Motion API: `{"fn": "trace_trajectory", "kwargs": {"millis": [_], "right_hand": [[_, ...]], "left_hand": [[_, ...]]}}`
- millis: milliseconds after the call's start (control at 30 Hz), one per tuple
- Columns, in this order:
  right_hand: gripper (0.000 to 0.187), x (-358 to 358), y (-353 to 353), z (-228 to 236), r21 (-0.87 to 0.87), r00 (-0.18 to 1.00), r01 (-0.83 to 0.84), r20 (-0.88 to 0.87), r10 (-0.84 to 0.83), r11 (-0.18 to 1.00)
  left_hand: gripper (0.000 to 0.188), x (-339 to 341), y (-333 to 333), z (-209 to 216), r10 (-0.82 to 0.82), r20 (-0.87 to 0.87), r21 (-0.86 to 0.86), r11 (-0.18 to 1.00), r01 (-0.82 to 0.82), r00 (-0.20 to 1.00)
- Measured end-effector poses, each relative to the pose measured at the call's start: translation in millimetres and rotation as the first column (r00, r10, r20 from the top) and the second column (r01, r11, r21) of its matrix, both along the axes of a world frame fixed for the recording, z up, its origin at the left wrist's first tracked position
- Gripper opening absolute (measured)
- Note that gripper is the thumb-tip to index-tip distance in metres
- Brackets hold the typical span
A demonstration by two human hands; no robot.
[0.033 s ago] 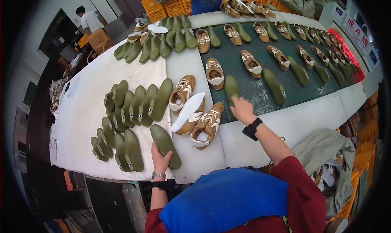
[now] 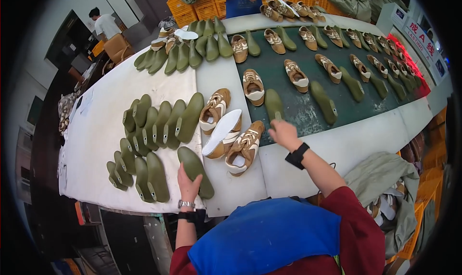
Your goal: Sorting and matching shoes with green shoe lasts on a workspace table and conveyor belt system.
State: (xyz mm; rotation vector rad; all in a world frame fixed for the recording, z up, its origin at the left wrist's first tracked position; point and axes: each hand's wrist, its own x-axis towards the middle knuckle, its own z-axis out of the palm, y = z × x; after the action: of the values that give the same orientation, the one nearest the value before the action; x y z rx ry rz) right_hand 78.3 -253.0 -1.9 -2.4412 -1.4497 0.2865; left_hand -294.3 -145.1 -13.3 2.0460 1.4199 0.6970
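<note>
Head view, taking the white insole [image 2: 223, 133] as landmark: to its near left, the left grip [image 2: 188, 184] pinches a green shoe last, the held last [image 2: 195, 171], with the thumb across its upper face and the fingers along its left edge; whether it bears on the bench [image 2: 103, 126] or is lifted I cannot tell. To the insole's right, the right grip [image 2: 285, 134] has its fingertips at the near end of another green shoe last, the belt last [image 2: 273, 103], which lies on the dark green conveyor belt [image 2: 269, 72]; whether they pinch it or only meet it is unclear. The step in hand looks like handling two lasts at once, one per side; the next move with the belt last would call for a surer wrap of the right fingers, while the left keeps its clasp. The insole itself rests on a brown-and-white sneaker, with a second sneaker [image 2: 215, 111] just to its left and a third sneaker [image 2: 246, 147] just to its right. Farther left of it stands a cluster of lasts [image 2: 162, 123]; beyond it and to the right run rows of sneakers and lasts. Well beyond it, a co-worker in a blue apron [image 2: 239, 4] stands near orange crates [image 2: 182, 17].
</note>
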Motion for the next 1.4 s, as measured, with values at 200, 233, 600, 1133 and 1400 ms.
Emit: {"fn": "trace_trajectory", "kwargs": {"millis": [200,233,600,1133,1400], "right_hand": [[0.035,-99,-25,2,0.223,0.861,-0.294,-0.362,0.359,0.93],[0.036,-114,-23,-2,0.263,0.833,-0.315,-0.384,0.398,0.912],[0.041,-102,-33,2,-0.057,0.839,-0.464,-0.348,0.418,0.884],[0.033,-51,-139,-13,-0.097,0.918,-0.278,-0.32,0.234,0.956],[0.027,-69,-141,12,0.242,0.988,-0.118,-0.07,0.139,0.963]], "left_hand": [[0.047,90,73,46,-0.4,-0.251,0.306,0.831,0.464,0.882],[0.045,103,88,45,-0.433,-0.28,0.305,0.806,0.507,0.857],[0.05,163,129,-11,-0.372,-0.792,0.034,0.765,0.644,0.484],[0.064,130,1,-38,-0.786,-0.23,-0.494,0.602,0.627,0.573],[0.051,125,-12,-57,-0.74,-0.23,-0.439,0.658,0.612,0.631]]}}
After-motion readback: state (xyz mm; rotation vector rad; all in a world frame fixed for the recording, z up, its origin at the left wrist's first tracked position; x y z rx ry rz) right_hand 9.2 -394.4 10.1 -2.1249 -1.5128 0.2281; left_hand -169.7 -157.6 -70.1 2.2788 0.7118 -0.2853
